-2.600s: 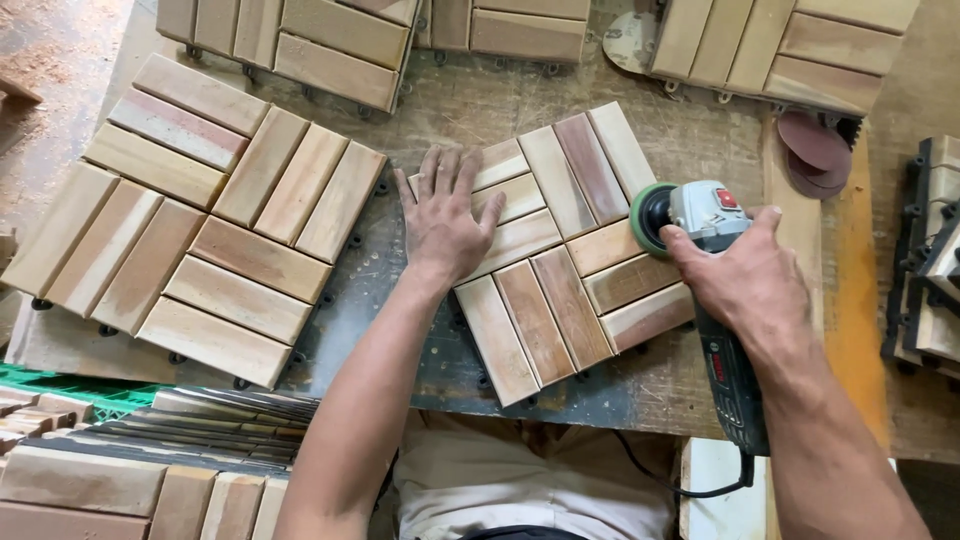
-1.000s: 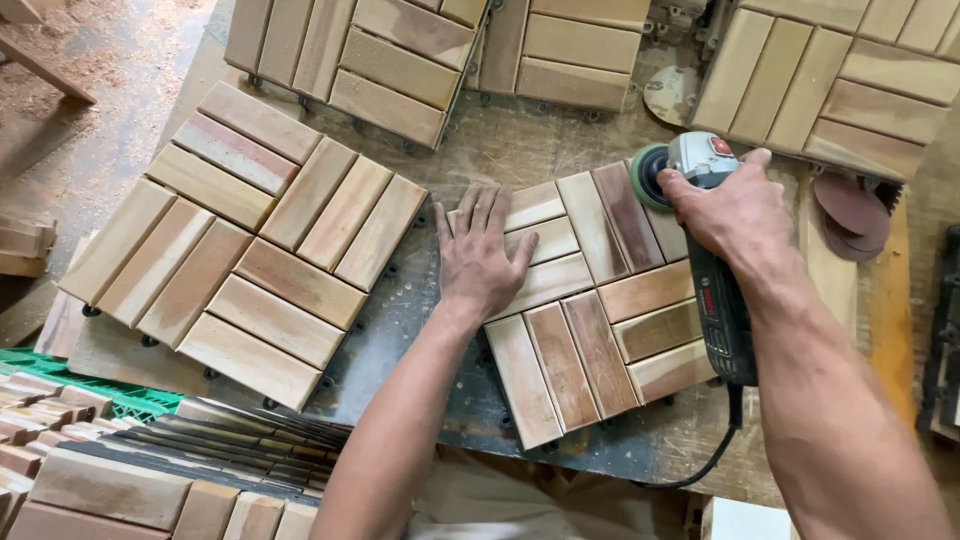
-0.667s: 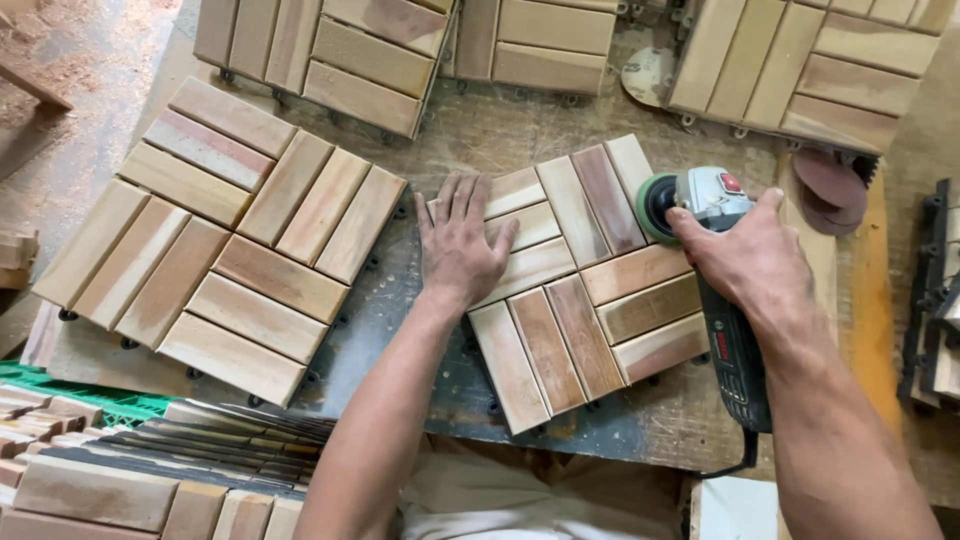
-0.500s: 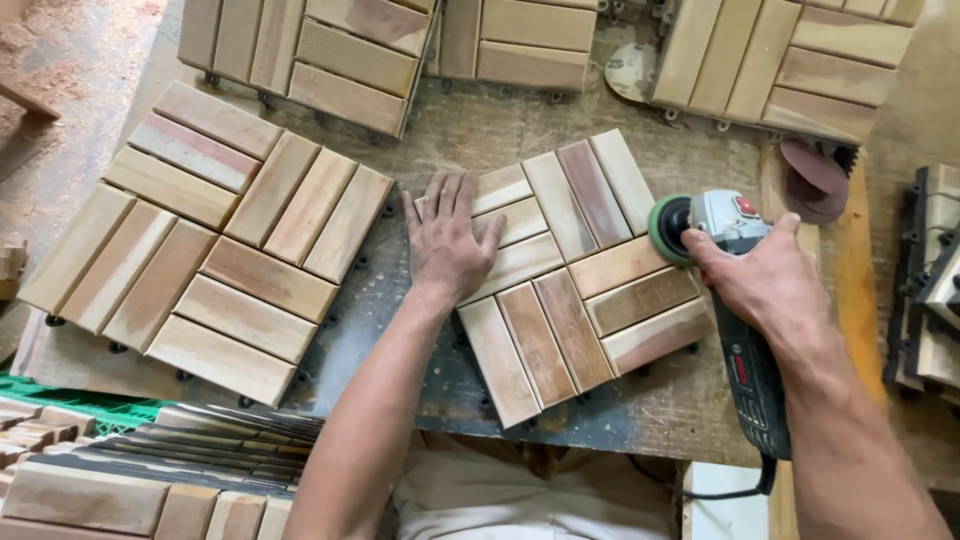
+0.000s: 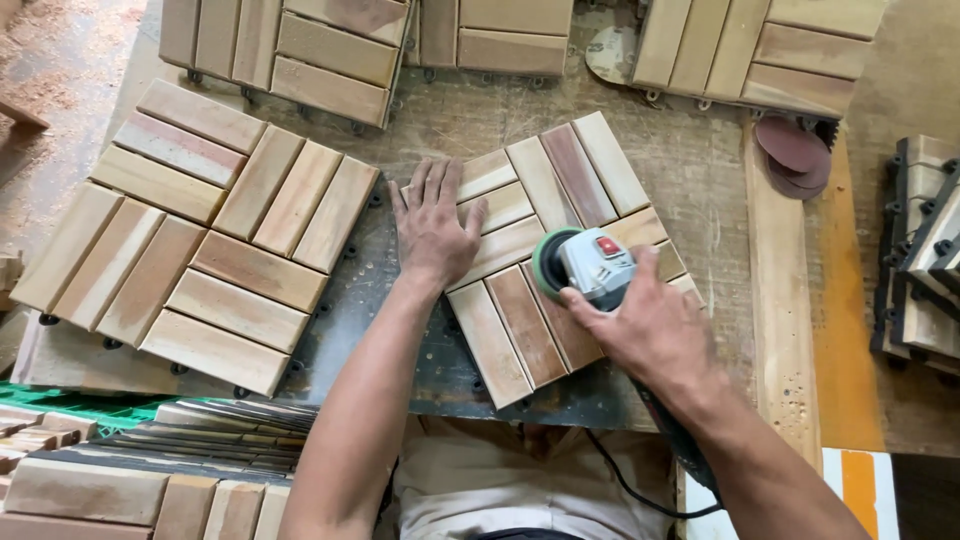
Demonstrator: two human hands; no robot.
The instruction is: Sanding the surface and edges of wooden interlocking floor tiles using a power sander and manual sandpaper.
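Dusty workbench (image 5: pixel 560 110), tiles all round. Our left hand (image 5: pixel 430 225) lies flat pinning the wooden tile (image 5: pixel 545 255); right hand (image 5: pixel 650 330) grips the sander (image 5: pixel 585 265) mid-tile. Sanding looks underway, unfinished.

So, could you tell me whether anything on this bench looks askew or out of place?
The wooden tile under the left hand and the sander lies rotated against the bench edge. Loose sanding discs lie piled at the right, and one more between the far tiles.
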